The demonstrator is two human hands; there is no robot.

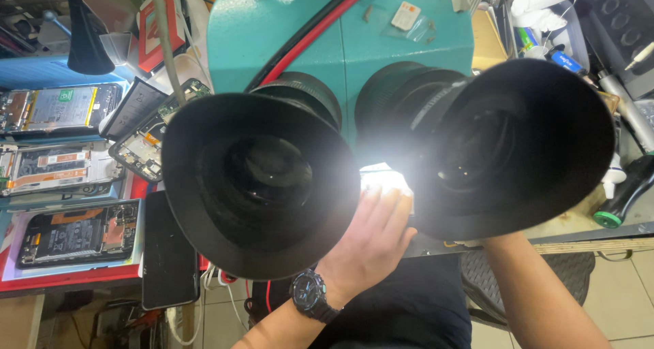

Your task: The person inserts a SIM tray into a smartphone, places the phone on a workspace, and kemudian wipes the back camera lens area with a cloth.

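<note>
A: Item one, your left hand (pixel 371 236)?

B: It sits under the microscope (pixel 340 36), between the two black eyecups (pixel 262 185), fingers together and reaching up into the bright light. A dark watch (pixel 311 294) is on your wrist. The glare hides the fingertips, so I cannot tell what, if anything, it has hold of.

A: Item two, your right hand?

B: Only your forearm shows, running up behind the right eyecup (pixel 518 145). The hand itself is hidden; how far open it is cannot be told.

A: Item three, the work under the lens?

B: It is lost in the white glare just above your left fingers, at the bench's near edge.

A: Item four, the left end of the bench (pixel 68 277)?

B: Opened phones (pixel 78 233) lie with their boards showing, in a column toward the left edge. A dark phone (pixel 169 250) lies face down just beside them, overhanging the near edge.

A: Item five, the right end?

B: A black bottle with a green cap (pixel 623 192) lies tilted near the near edge, with tubes and pens (pixel 630 107) beyond it toward the far right corner.
</note>
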